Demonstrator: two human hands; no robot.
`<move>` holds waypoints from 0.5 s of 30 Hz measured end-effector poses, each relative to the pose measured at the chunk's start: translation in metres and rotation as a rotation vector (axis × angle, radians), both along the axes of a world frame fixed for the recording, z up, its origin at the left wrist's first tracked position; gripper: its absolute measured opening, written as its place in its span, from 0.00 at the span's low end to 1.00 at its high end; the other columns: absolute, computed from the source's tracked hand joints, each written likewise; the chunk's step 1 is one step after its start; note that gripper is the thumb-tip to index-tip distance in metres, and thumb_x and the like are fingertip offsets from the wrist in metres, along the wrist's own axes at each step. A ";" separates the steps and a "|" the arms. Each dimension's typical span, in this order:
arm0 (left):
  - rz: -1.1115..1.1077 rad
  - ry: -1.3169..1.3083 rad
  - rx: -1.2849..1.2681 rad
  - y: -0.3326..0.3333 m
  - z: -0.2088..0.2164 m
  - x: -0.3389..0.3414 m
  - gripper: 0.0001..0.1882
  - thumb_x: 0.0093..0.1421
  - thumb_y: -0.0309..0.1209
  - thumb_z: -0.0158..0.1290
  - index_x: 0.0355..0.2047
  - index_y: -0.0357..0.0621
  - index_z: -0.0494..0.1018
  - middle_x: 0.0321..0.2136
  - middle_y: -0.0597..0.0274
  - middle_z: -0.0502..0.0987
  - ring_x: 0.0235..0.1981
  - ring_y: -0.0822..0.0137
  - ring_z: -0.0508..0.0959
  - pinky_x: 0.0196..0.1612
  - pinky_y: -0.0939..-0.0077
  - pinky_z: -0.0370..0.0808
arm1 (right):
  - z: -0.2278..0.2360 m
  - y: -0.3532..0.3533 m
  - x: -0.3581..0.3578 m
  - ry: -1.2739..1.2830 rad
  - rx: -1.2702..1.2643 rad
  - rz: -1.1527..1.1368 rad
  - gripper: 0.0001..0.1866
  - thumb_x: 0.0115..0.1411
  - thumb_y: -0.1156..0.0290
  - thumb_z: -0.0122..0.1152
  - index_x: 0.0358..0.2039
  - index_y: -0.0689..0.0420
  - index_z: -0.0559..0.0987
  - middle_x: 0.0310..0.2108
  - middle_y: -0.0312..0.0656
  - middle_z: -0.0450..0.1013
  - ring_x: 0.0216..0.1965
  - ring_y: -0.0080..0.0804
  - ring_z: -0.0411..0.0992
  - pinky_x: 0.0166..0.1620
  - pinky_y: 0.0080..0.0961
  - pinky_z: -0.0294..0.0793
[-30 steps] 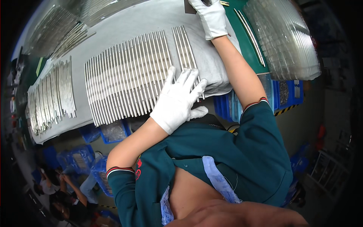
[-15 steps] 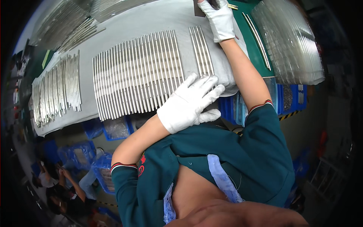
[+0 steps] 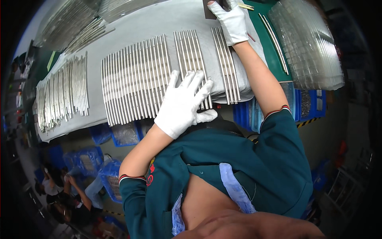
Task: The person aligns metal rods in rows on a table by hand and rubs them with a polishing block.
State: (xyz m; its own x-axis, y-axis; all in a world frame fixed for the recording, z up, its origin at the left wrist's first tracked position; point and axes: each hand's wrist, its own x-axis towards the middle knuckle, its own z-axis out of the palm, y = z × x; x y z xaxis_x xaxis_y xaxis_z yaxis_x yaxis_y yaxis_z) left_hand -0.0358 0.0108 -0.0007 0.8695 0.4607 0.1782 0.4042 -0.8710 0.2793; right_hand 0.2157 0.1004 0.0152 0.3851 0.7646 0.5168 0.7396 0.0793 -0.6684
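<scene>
Slim silver metal rods lie side by side on a pale grey cloth. A wide row (image 3: 135, 79) is on the left, a narrower group (image 3: 190, 51) in the middle, and a small group (image 3: 227, 63) to the right. My left hand (image 3: 181, 105), in a white glove, rests over the lower ends of the middle group with fingers spread. Gaps separate the three groups. At the top edge, my gloved right hand (image 3: 232, 23) has its thumb and fingers round a dark brown block (image 3: 210, 12); the fingertips are partly cut off by the frame.
More rods (image 3: 65, 89) lie at far left, with a loose bundle (image 3: 87, 36) behind. Clear plastic trays (image 3: 306, 44) are stacked at right, beside two rods (image 3: 274, 44) on a green mat (image 3: 258, 18). Blue bins (image 3: 314, 105) stand below the table edge; people sit at lower left.
The small right group has shifted rightward. Several rods from the wide row's right end now form a separate middle group. My left hand has moved left onto them; my right hand stays by the block.
</scene>
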 end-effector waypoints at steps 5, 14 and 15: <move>-0.073 -0.039 0.013 -0.002 -0.001 0.017 0.47 0.50 0.64 0.58 0.62 0.46 0.68 0.60 0.45 0.70 0.61 0.45 0.70 0.66 0.37 0.57 | -0.009 0.007 0.004 0.002 0.046 -0.003 0.34 0.54 0.64 0.70 0.60 0.64 0.73 0.44 0.55 0.72 0.44 0.45 0.72 0.49 0.36 0.74; 0.045 0.046 -0.003 -0.004 0.005 -0.018 0.47 0.49 0.62 0.61 0.63 0.45 0.67 0.60 0.42 0.69 0.62 0.43 0.68 0.66 0.35 0.55 | -0.009 0.007 0.006 -0.014 0.026 -0.032 0.34 0.54 0.63 0.70 0.59 0.63 0.74 0.44 0.55 0.72 0.45 0.46 0.72 0.49 0.36 0.73; 0.056 0.063 -0.002 -0.003 0.006 -0.024 0.47 0.50 0.62 0.61 0.64 0.46 0.66 0.60 0.41 0.68 0.63 0.43 0.68 0.66 0.35 0.55 | -0.007 0.005 0.006 -0.008 0.018 -0.039 0.34 0.54 0.63 0.70 0.59 0.63 0.74 0.44 0.55 0.72 0.45 0.46 0.72 0.50 0.36 0.73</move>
